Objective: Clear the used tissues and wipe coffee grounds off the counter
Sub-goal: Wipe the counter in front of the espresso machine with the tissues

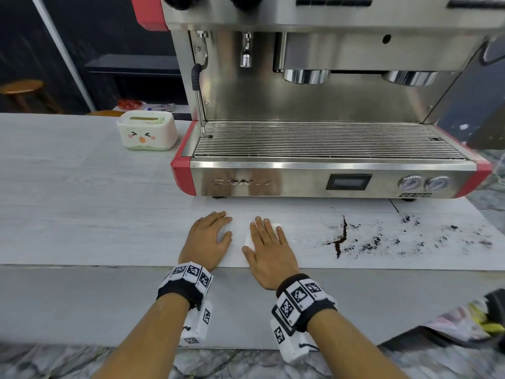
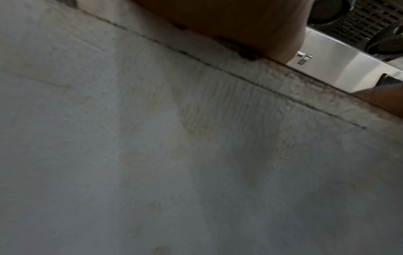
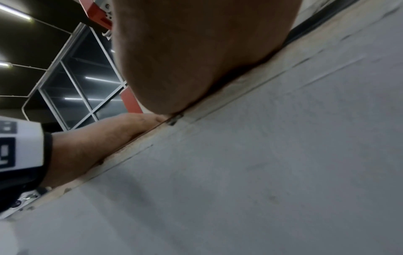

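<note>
Both hands lie palm-down on the pale wood-grain counter (image 1: 82,214), just in front of the espresso machine (image 1: 328,181). My right hand (image 1: 266,242) presses flat, fingers straight, on a folded white tissue (image 1: 247,241) whose edges peek out by the thumb and fingertips. My left hand (image 1: 210,236) rests flat beside it with relaxed fingers and holds nothing. Dark coffee grounds (image 1: 341,239) lie in a streak and scattered specks to the right of my right hand. The wrist views show only the heels of the palms (image 2: 240,25) (image 3: 196,51) on the counter's edge.
A white tissue box with a cartoon face (image 1: 147,132) stands at the back left beside the machine. More specks of grounds (image 1: 451,236) reach toward the counter's right end. Crumpled colourful material (image 1: 478,315) sits at the lower right, below the counter.
</note>
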`<state>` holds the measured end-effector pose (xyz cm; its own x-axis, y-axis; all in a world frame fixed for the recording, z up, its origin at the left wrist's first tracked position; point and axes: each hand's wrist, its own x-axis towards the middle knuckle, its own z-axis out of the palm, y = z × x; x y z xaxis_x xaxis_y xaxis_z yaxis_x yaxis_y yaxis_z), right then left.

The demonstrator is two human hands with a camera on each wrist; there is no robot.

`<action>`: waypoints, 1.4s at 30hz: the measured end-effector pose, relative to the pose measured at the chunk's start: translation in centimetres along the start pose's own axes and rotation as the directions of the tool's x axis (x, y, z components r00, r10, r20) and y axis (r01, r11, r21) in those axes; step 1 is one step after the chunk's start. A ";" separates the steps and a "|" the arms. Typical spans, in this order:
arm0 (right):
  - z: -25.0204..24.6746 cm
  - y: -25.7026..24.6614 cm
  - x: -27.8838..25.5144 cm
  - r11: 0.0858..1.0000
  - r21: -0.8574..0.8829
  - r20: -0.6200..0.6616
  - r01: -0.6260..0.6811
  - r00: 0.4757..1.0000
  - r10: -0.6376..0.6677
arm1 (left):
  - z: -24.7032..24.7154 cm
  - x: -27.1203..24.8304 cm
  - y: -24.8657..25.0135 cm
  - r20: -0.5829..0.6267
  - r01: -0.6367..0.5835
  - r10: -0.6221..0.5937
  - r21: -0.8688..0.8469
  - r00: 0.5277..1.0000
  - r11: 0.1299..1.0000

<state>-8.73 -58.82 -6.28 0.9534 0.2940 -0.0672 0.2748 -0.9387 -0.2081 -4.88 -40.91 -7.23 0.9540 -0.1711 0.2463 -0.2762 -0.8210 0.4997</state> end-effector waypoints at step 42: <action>-1.7 7.6 -2.6 0.994 -0.028 0.005 -0.105 0.994 0.105 | -0.2 -0.2 0.9 0.039 0.033 -0.034 0.038 0.999 0.999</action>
<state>-8.88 -67.03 -5.99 0.9764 0.1948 -0.0934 0.1768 -0.9690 -0.1725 -5.33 -41.48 -6.70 0.9667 -0.1642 0.1961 -0.2402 -0.8462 0.4756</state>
